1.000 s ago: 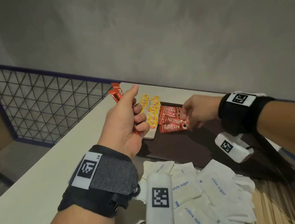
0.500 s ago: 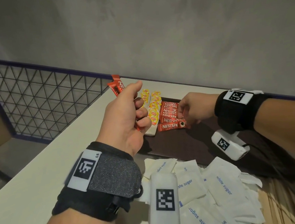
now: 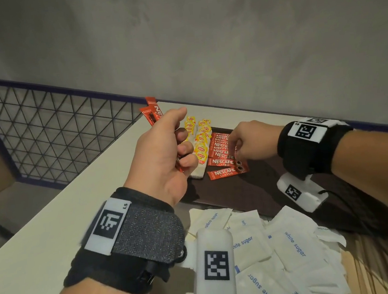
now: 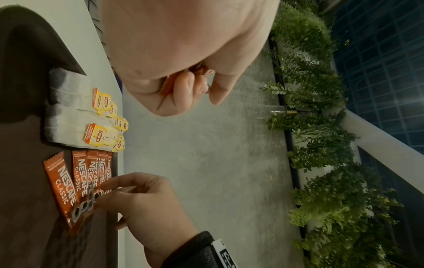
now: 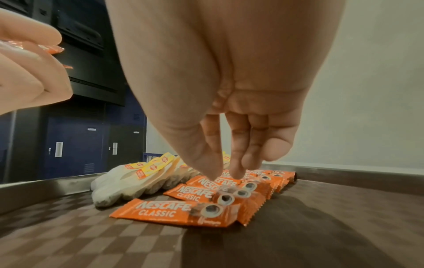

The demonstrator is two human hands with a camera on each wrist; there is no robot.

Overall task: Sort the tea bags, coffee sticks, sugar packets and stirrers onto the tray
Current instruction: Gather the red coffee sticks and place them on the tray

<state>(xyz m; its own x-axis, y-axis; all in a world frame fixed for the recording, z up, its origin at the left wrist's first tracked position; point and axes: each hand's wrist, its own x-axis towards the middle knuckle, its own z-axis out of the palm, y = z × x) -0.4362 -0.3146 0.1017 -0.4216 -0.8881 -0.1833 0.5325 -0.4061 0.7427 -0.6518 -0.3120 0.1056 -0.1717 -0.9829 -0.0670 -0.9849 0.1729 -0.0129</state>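
My left hand (image 3: 181, 143) is raised beside the tray's left edge and grips a few red coffee sticks (image 3: 153, 114) that poke up past the thumb. On the dark tray (image 3: 251, 193) lies a row of red coffee sticks (image 3: 222, 158), with yellow-tagged tea bags (image 3: 200, 146) lined up to their left. My right hand (image 3: 235, 148) reaches down onto that row. In the right wrist view its thumb and forefinger tips (image 5: 236, 175) rest on top of a coffee stick (image 5: 227, 183), with nothing between them. The nearest stick (image 5: 172, 210) lies slightly apart from the row.
White sugar packets (image 3: 290, 239) lie in a loose heap on the table in front of the tray. Thin wooden stirrers (image 3: 374, 260) lie at the bottom right. A wire mesh fence (image 3: 58, 135) borders the table's left side, and a grey wall stands behind it.
My right hand has shifted a little leftward along the coffee sticks on the tray. My left hand stays raised with its sticks.
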